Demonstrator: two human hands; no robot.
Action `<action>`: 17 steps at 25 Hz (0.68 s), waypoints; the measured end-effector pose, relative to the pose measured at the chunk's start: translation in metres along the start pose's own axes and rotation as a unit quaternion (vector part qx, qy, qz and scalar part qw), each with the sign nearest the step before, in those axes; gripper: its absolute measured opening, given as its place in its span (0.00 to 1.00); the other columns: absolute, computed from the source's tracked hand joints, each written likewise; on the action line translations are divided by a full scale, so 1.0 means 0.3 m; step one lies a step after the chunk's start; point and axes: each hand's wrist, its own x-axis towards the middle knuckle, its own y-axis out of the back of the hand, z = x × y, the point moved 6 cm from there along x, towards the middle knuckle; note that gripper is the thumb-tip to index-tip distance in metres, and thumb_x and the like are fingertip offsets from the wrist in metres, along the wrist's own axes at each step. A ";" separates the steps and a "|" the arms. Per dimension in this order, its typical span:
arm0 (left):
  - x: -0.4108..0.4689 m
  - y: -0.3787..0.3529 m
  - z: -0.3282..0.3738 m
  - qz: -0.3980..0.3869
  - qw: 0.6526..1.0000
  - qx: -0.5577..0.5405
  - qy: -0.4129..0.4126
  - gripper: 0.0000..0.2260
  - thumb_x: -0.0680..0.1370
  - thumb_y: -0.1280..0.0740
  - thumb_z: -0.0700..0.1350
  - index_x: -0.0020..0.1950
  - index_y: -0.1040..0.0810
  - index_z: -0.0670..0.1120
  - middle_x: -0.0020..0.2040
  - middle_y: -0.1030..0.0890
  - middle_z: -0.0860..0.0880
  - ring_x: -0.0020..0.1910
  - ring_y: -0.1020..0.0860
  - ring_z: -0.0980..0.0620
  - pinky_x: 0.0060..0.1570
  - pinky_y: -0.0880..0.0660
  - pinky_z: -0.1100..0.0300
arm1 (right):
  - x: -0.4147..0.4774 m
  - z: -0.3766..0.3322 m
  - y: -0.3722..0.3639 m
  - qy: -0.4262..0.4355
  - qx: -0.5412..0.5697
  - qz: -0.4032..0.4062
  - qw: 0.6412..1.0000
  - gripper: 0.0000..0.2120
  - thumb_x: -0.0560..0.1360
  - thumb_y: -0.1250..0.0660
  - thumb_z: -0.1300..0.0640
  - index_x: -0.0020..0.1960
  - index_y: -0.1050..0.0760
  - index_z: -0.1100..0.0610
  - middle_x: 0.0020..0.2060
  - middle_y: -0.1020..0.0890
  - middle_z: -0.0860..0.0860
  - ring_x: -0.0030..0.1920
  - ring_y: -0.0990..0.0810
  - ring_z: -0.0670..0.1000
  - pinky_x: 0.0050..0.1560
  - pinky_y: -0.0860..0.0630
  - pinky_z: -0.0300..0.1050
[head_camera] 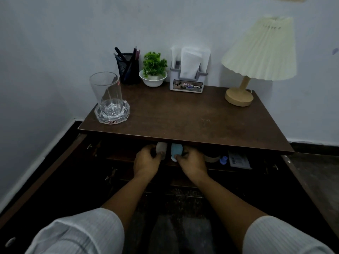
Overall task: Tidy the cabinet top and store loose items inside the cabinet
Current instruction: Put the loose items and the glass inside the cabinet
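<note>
Both my hands reach into the open cabinet under the brown cabinet top [183,114]. My left hand [145,162] grips a small whitish object [161,147] just below the top's front edge. Beside it, my right hand [190,163] pinches a light blue object [176,150]. The far ends of both objects are hidden under the top. On the top stand a clear glass [106,90] in a glass ashtray [112,112], a black mesh pen holder [128,69], a small green plant in a white bowl [153,74], a tissue holder [189,74] and a cream lamp [256,57].
Inside the cabinet to the right of my hands lie a roll of tape [211,157], a blue cap [223,160] and a small box [239,159]. The cabinet doors stand open at left [45,178] and right [310,191]. A wall runs behind and to the left.
</note>
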 end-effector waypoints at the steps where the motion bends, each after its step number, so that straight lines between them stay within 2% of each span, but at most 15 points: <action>1: 0.007 -0.010 -0.002 0.006 1.000 -0.005 0.001 0.18 0.75 0.27 0.51 0.63 0.19 0.48 0.57 0.15 0.45 0.54 0.17 0.44 0.51 0.21 0.54 | 0.011 0.005 -0.013 -0.004 -0.005 0.003 1.000 0.16 0.75 0.26 0.53 0.61 0.19 0.56 0.53 0.14 0.52 0.52 0.16 0.54 0.52 0.21 0.46; 7: 0.013 -0.041 -0.005 0.000 1.000 -0.009 0.017 0.18 0.76 0.27 0.52 0.64 0.20 0.48 0.59 0.16 0.45 0.56 0.18 0.44 0.52 0.20 0.52 | 0.039 0.019 -0.047 -0.017 -0.029 0.011 0.999 0.16 0.75 0.26 0.51 0.60 0.19 0.58 0.54 0.15 0.55 0.52 0.16 0.56 0.50 0.20 0.47; 9: 0.004 -0.033 -0.006 -0.006 1.000 0.002 0.020 0.21 0.75 0.26 0.52 0.67 0.22 0.48 0.61 0.17 0.44 0.57 0.19 0.44 0.51 0.21 0.53 | 0.023 0.018 -0.038 -0.019 -0.025 0.010 0.999 0.16 0.75 0.25 0.52 0.59 0.20 0.58 0.52 0.15 0.54 0.52 0.17 0.56 0.50 0.20 0.48; 12: -0.023 -0.001 -0.008 -0.036 0.999 0.027 0.026 0.28 0.75 0.26 0.53 0.73 0.27 0.46 0.67 0.21 0.43 0.63 0.21 0.43 0.56 0.22 0.51 | -0.031 0.014 -0.004 -0.025 -0.005 0.015 1.000 0.17 0.73 0.24 0.53 0.59 0.22 0.55 0.45 0.19 0.46 0.50 0.18 0.53 0.48 0.22 0.45; 15: -0.078 0.049 0.003 -0.125 0.989 0.043 0.063 0.33 0.74 0.25 0.54 0.75 0.30 0.45 0.70 0.24 0.43 0.67 0.24 0.44 0.63 0.25 0.51 | -0.114 -0.006 0.026 -0.022 -0.016 -0.006 1.000 0.18 0.72 0.24 0.54 0.59 0.26 0.49 0.42 0.25 0.38 0.48 0.21 0.48 0.48 0.25 0.42; 17: -0.125 0.100 0.037 -0.209 0.971 0.091 0.067 0.31 0.73 0.24 0.55 0.73 0.27 0.44 0.69 0.23 0.44 0.63 0.23 0.47 0.63 0.25 0.55 | -0.172 -0.038 0.036 -0.024 -0.011 -0.030 0.999 0.19 0.72 0.25 0.54 0.60 0.26 0.50 0.42 0.25 0.39 0.48 0.21 0.46 0.49 0.22 0.45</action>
